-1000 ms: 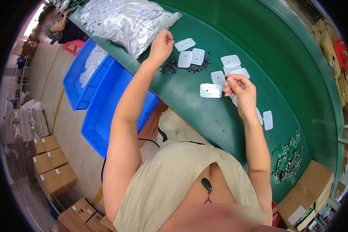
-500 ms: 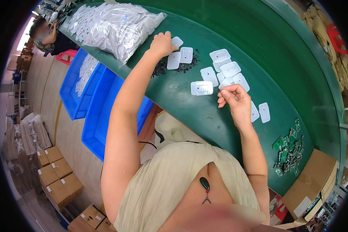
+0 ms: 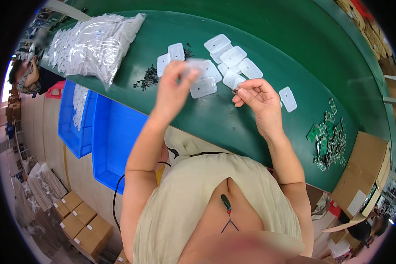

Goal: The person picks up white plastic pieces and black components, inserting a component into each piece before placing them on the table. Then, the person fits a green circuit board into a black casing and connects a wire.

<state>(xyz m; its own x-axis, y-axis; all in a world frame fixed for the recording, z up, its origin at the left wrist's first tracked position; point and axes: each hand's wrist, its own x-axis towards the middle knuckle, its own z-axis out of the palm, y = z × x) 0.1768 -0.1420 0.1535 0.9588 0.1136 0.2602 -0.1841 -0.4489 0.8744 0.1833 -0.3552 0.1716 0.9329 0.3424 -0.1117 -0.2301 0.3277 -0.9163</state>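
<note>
My left hand (image 3: 172,88) is raised over the green table, thumb and fingers closed on a white plastic cover (image 3: 197,66), which is smeared by motion. To its right, my right hand (image 3: 263,103) pinches a small black part (image 3: 235,91) at the fingertips, just in front of a loose group of rounded white covers (image 3: 233,56). One cover (image 3: 203,87) lies flat on the table between the two hands. Behind the left hand, two more covers (image 3: 176,51) rest by a scatter of small black parts (image 3: 147,78).
A clear bag of white pieces (image 3: 97,46) sits at the far left. Blue bins (image 3: 114,136) stand below the table edge. Green circuit boards (image 3: 328,136) are heaped at the right, near an open cardboard box (image 3: 360,169). Another person (image 3: 28,79) sits at the far left.
My left hand has come back from the far covers toward my right hand, bringing a white cover. The right hand keeps its pinch. The whole view has shifted.
</note>
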